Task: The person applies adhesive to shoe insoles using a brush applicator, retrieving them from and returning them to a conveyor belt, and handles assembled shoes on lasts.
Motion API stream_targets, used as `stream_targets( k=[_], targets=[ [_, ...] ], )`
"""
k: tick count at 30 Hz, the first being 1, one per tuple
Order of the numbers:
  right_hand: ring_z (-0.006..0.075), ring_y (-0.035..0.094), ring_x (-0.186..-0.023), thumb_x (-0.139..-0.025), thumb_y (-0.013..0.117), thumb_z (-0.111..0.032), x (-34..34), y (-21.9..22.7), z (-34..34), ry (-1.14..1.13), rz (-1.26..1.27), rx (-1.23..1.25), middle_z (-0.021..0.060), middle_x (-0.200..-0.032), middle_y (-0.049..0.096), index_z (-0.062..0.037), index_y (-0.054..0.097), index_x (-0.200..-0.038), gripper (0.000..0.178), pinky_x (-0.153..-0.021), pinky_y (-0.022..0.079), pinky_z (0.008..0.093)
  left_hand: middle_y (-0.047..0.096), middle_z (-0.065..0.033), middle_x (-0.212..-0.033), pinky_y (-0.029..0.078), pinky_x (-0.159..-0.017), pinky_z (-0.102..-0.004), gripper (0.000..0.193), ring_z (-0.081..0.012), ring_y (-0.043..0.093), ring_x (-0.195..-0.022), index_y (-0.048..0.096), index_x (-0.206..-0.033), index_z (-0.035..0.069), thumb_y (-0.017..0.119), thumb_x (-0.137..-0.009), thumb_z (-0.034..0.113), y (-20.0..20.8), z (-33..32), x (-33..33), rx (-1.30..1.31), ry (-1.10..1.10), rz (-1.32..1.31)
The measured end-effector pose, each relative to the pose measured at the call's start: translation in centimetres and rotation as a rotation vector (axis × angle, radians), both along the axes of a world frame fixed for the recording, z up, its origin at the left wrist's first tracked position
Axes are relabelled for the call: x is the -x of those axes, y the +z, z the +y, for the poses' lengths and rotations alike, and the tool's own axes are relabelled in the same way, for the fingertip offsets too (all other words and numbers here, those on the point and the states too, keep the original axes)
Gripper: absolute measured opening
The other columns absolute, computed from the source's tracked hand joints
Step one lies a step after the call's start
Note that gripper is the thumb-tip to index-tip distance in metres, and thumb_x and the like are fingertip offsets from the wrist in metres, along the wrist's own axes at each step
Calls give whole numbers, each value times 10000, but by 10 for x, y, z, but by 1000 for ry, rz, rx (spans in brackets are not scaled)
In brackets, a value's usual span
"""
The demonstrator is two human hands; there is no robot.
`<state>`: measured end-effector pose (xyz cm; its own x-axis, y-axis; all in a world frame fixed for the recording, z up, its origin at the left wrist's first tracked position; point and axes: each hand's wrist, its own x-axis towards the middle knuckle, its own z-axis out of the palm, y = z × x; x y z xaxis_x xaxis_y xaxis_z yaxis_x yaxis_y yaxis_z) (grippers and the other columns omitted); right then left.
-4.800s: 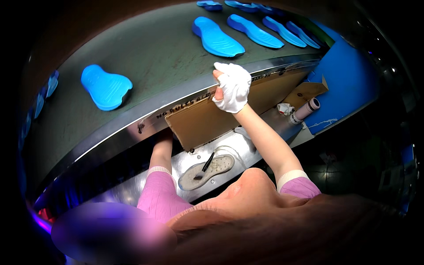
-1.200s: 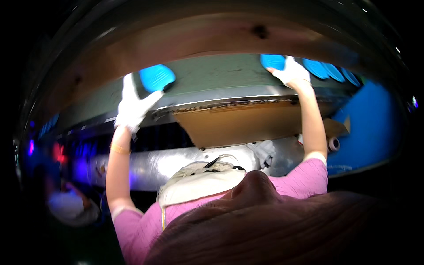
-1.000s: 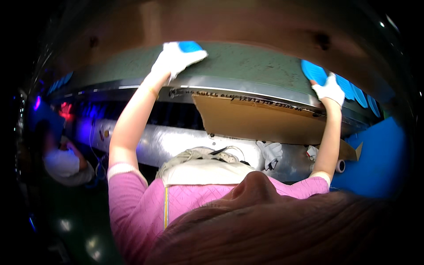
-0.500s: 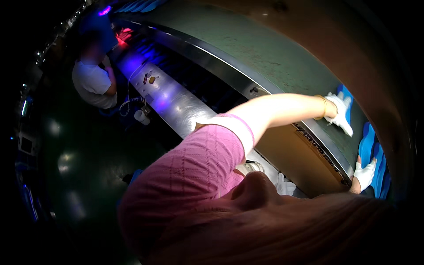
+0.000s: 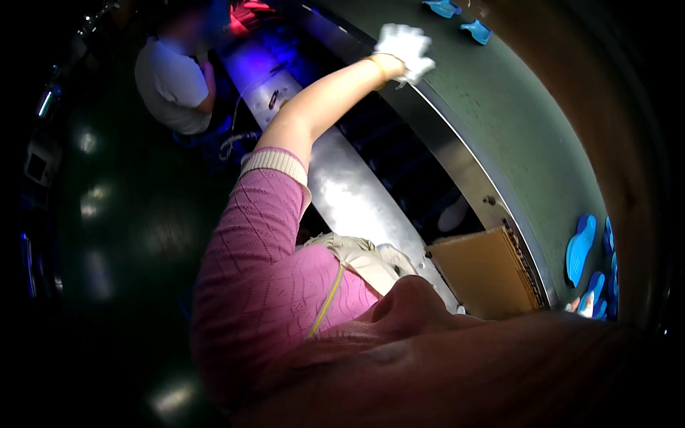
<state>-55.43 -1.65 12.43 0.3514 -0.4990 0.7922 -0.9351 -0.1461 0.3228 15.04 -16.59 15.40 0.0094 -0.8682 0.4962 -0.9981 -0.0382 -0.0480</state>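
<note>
While left grip [image 5: 404, 51] rests on belt [image 5: 514, 121], blue soles [image 5: 460, 18] beyond (apart).

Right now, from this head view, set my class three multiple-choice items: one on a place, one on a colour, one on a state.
1. Where is the gloved left hand?
A. at the belt's near edge
B. on the cardboard
C. in the lap

2. What colour are the sole-shaped pieces?
A. red
B. blue
C. yellow

3. How is the left arm held?
A. stretched out
B. folded across the chest
C. hanging down

Answers:
1 A, the white glove lies at the rim of the grey belt.
2 B, every piece on the belt is blue.
3 A, the arm reaches far out from the pink sleeve.
</note>
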Motion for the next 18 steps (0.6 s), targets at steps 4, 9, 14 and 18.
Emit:
stream_targets(
  k=[4, 9, 14, 18],
  targets=[
    [335, 572, -1092, -849, 594, -35, -177, 9, -7, 312, -68, -185, 161, -1235, 589, 3, 529, -1214, 372, -939, 440, 387, 472, -128, -1263, 310, -1008, -491, 572, -334, 423, -1187, 501, -1261, 111, 546, -810, 459, -23, -34, -130, 66, 372, 69],
    [304, 589, -1072, -874, 576, -116, -306, -5, -32, 372, -380, -329, 156, -1192, 610, -5, 578, -1165, 311, -942, 439, 377, 502, -119, -1224, 338, -987, -484, 483, -322, 460, -1158, 521, -1220, 118, 568, -821, 385, -14, -61, -244, 120, 455, 55],
    [294, 608, -1016, -949, 495, -235, -353, -16, -76, -244, -465, -328, 120, -1083, 642, -128, 634, -1162, 276, -891, 470, 343, 466, -181, -1311, 398, -967, -532, 572, -402, 508, -1160, 433, -1321, 79, 550, -801, 285, -10, -80, -350, 21, 585, 17],
    [328, 626, -954, -889, 573, -240, -356, -10, -86, -216, -434, -287, 158, -1020, 652, -90, 636, -1102, 267, -854, 479, 357, 477, -144, -1340, 405, -968, -509, 563, -384, 491, -1200, 442, -1334, 147, 524, -805, 324, -27, -158, -445, 194, 459, -153]
  ],
)
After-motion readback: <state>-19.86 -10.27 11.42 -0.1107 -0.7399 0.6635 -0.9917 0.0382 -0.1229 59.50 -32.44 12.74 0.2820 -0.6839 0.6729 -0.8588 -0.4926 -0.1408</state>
